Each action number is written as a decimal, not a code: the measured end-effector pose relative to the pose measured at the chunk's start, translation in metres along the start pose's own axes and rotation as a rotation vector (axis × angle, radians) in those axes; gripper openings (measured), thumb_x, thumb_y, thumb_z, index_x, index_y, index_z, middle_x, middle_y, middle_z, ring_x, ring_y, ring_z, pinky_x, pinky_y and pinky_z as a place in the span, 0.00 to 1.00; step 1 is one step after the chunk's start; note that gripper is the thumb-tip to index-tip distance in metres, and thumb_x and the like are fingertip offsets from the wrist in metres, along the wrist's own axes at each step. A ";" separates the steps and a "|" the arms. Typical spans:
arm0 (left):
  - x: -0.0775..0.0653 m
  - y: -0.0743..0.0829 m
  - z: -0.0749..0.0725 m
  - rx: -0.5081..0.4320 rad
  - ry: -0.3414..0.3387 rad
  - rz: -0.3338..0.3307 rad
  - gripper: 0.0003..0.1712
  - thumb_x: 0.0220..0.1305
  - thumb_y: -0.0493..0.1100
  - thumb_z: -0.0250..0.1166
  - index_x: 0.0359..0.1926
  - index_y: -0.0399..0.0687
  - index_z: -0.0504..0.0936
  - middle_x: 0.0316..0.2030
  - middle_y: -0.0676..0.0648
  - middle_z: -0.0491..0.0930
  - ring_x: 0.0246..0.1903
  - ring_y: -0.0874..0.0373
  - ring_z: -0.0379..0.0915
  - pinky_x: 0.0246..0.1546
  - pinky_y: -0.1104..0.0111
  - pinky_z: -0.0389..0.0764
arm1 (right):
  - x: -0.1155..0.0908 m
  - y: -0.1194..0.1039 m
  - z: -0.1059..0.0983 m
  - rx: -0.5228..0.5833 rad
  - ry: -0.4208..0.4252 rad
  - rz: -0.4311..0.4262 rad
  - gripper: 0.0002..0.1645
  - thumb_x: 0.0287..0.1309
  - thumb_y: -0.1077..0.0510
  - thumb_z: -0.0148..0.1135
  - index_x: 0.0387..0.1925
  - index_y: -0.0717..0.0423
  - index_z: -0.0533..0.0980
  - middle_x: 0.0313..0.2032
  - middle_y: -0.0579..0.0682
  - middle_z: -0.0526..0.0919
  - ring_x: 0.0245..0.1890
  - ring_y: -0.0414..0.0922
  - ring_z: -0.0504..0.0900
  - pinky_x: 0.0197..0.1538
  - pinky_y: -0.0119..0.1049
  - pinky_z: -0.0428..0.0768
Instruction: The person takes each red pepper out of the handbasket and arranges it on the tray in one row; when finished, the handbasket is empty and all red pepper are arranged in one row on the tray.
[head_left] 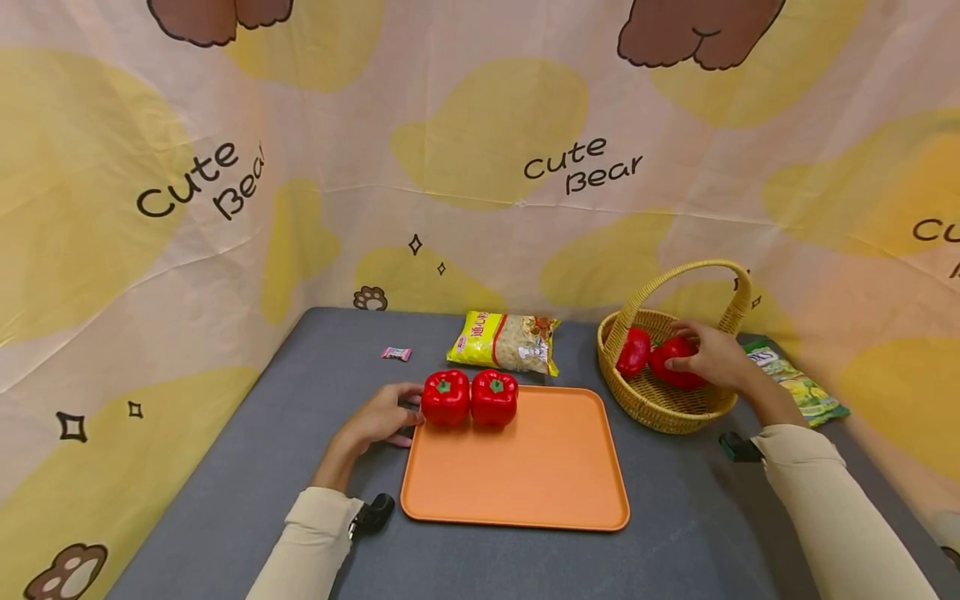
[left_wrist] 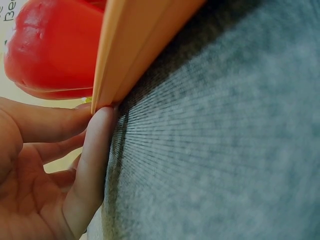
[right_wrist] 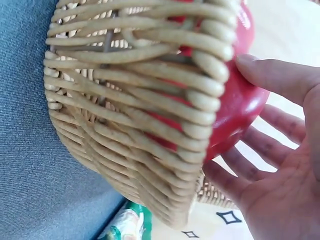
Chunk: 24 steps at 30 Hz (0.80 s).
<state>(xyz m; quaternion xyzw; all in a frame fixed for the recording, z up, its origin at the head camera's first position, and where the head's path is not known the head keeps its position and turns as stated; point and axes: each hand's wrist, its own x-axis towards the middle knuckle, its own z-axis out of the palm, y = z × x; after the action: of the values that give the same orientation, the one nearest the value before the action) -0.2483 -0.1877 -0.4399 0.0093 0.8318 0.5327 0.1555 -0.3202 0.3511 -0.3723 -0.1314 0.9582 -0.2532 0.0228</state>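
Note:
My left hand point(head_left: 382, 414) is at the left edge of an orange tray point(head_left: 525, 479); in the left wrist view the fingertips point(left_wrist: 102, 114) pinch its rim. Two red bell peppers point(head_left: 446, 398) with green stems stand side by side at the tray's back left, near that hand. Over on the right, my right hand point(head_left: 716, 360) reaches into a wicker basket point(head_left: 660, 412) and grips a red bell pepper point(right_wrist: 240, 112), thumb on one side and fingers round the other. Another red pepper point(head_left: 633, 352) lies beside it in the basket. The basket wall partly hides the gripped pepper in the right wrist view.
A yellow bag of pasta point(head_left: 506, 342) lies behind the tray. To its left is a small pink wrapped candy point(head_left: 396, 354). A green packet point(head_left: 806, 387) lies right of the basket, beneath the right forearm. The basket's handle point(head_left: 678, 268) arches above it. A printed cloth backdrop encloses the table.

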 end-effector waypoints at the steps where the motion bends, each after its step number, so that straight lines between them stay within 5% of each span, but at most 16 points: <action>1: 0.000 0.000 0.000 0.001 0.000 0.000 0.32 0.68 0.32 0.63 0.73 0.32 0.71 0.62 0.34 0.77 0.46 0.50 0.82 0.35 0.57 0.92 | -0.002 -0.001 0.000 0.001 0.005 -0.005 0.48 0.65 0.50 0.73 0.75 0.68 0.63 0.67 0.76 0.72 0.67 0.74 0.70 0.66 0.73 0.70; 24: 0.001 0.000 0.000 0.009 0.002 -0.007 0.32 0.68 0.32 0.63 0.73 0.32 0.71 0.63 0.34 0.77 0.47 0.49 0.83 0.34 0.58 0.92 | -0.061 -0.047 0.003 0.154 0.204 -0.076 0.48 0.66 0.55 0.74 0.79 0.60 0.61 0.68 0.67 0.72 0.62 0.64 0.73 0.60 0.63 0.79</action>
<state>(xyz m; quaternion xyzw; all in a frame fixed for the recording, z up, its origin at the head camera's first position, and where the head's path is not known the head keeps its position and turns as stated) -0.2492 -0.1875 -0.4403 0.0066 0.8344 0.5284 0.1565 -0.2494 0.3263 -0.3529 -0.1390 0.9275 -0.3388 -0.0744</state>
